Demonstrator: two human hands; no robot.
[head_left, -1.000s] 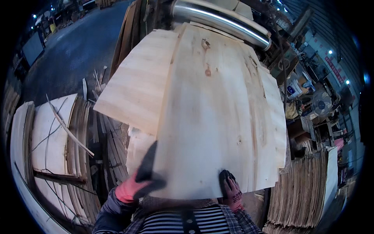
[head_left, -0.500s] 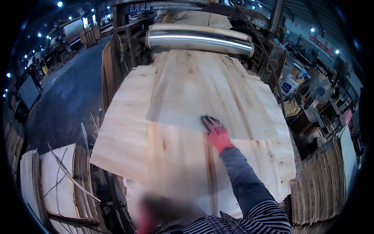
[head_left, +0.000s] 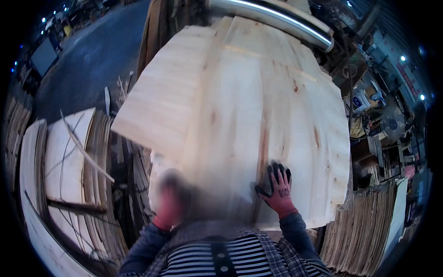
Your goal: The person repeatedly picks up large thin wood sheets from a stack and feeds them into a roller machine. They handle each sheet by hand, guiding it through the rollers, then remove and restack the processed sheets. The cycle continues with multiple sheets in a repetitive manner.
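Wide, pale wood veneer sheets point(head_left: 235, 92) with brown streaks lie spread in front of me, their far end close to the metal roller point(head_left: 281, 21). My right hand point(head_left: 279, 191), in a red glove with dark fingertips, rests open on the near part of the veneer, fingers and thumb spread beside a long brown streak. At the near left edge is my left hand point(head_left: 170, 201), also in a red and dark glove. A blur smears its fingers, so whether it grips the sheet edge cannot be made out.
Upright bundles of veneer point(head_left: 69, 161) stand at my left, with a thin wood strip point(head_left: 85, 152) across them. Another veneer stack point(head_left: 360, 231) stands at my right. Beyond it are a white bucket point(head_left: 361, 100) and a fan point(head_left: 393, 122). A dark floor point(head_left: 104, 51) stretches away at far left.
My right hand has drawn back toward my body. The top sheet has moved off toward the roller. My left hand shows more fully, and the view has tilted down.
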